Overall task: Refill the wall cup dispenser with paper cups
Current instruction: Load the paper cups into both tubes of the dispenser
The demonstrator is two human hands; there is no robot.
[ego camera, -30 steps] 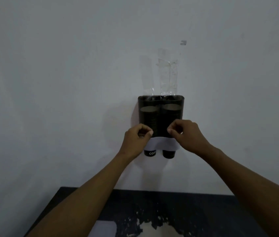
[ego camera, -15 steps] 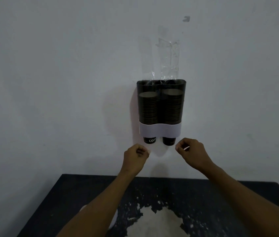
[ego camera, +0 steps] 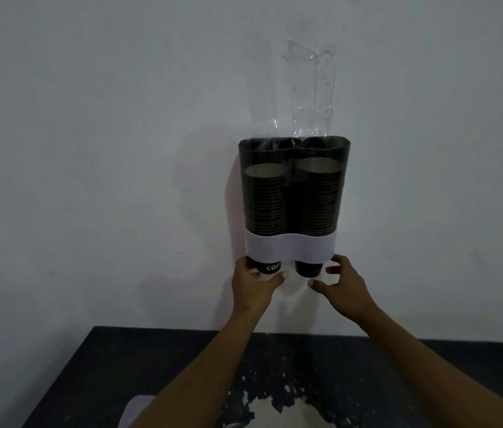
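Hands spread beneath the wall dispenser [ego camera: 294,199] — your left hand [ego camera: 254,284] cups the left paper cup [ego camera: 269,267], your right hand [ego camera: 344,284] flanks the right cup [ego camera: 308,268] — above the desk [ego camera: 114,366].

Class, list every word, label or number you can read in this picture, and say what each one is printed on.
"COF": white letters on the dark cup poking out under the left tube of the dispenser; the rest of the word is cut off at the cup's edge beside the left hand.
Right cup: no print readable.
Nothing else carries text.
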